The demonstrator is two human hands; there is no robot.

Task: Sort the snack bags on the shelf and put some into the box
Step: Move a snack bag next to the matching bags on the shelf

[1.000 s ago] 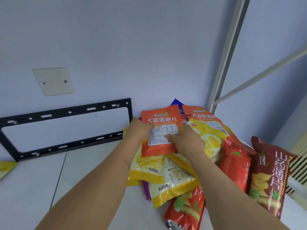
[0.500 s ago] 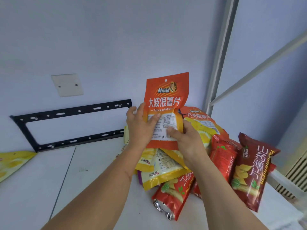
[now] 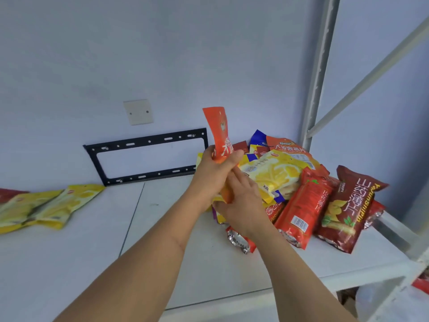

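Spanning the lower frame, the white shelf board (image 3: 81,263) carried everything, with a pale grey metal upright (image 3: 318,73) rising at the upper right. Against the wall at centre left stood a black rectangular metal bracket frame (image 3: 148,140), below a small white wall plate (image 3: 138,112). A heap of snack bags (image 3: 290,173) filled the centre right: a dark red crinkled yam-crisp bag (image 3: 348,210) at its right edge, a bright red long packet (image 3: 304,205) beside it, a yellow glossy bag (image 3: 276,173) on top. Flat yellow bags (image 3: 53,205) lay well apart at the left edge. At centre, the left hand (image 3: 216,175) gripped an orange foil pouch (image 3: 219,131) upright, fingers curled round its middle. The right hand (image 3: 243,201) pinched the pouch's lower end.
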